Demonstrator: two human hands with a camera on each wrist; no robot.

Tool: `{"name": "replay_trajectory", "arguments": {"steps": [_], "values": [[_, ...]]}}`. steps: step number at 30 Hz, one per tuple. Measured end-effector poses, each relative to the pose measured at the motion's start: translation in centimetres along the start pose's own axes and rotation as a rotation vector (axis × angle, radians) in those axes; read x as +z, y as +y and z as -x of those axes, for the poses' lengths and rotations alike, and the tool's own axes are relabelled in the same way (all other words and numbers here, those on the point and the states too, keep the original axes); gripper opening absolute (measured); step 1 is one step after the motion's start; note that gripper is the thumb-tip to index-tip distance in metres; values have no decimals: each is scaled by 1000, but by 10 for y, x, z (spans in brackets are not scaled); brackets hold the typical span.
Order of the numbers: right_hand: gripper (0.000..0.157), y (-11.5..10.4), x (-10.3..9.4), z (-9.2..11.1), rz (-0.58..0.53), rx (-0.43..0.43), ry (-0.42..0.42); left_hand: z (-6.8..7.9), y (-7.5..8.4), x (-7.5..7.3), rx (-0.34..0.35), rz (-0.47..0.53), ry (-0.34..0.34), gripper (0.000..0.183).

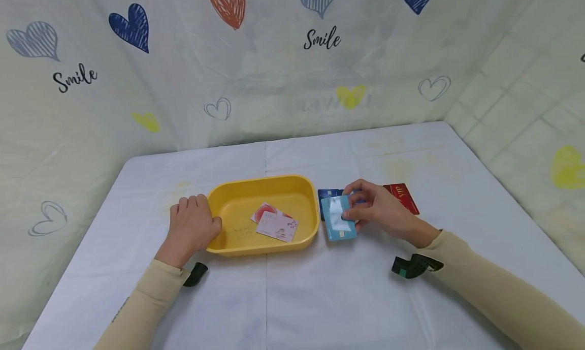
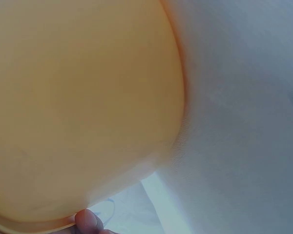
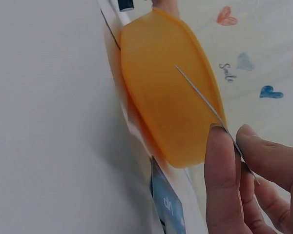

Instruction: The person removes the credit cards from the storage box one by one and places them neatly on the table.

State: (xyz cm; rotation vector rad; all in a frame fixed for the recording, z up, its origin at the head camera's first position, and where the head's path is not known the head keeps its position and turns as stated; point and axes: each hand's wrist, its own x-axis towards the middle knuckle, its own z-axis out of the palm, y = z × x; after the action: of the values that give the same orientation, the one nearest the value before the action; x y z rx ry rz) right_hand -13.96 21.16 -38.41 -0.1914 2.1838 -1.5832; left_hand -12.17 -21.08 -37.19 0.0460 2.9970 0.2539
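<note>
A yellow plastic tray (image 1: 235, 208) stands on the table, with a pale pink card (image 1: 278, 227) overlapping another pinkish-red card (image 1: 260, 211) inside it. My left hand (image 1: 193, 228) grips the tray's left rim, fingers curled over it. Just right of the tray, my right hand (image 1: 377, 210) pinches a light blue card (image 1: 335, 230) between thumb and fingers; the right wrist view shows this card edge-on. Below it on the table lies a dark blue card (image 1: 328, 193), partly hidden by the held card and hand. A red VIP card (image 1: 403, 197) lies behind my right hand, partly covered.
A white cloth (image 1: 320, 299) with a crease down the middle covers the table. Behind and beside it hangs a pale curtain (image 1: 269, 75) printed with hearts and "Smile". Dark wrist devices (image 1: 413, 266) sit under both sleeves, close above the tabletop.
</note>
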Motion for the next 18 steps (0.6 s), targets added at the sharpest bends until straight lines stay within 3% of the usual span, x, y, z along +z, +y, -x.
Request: {"name": "replay_trajectory", "arguments": {"steps": [18], "values": [[55, 14, 10, 5, 99, 33, 5, -1, -2, 3, 14, -2, 17, 22]]}}
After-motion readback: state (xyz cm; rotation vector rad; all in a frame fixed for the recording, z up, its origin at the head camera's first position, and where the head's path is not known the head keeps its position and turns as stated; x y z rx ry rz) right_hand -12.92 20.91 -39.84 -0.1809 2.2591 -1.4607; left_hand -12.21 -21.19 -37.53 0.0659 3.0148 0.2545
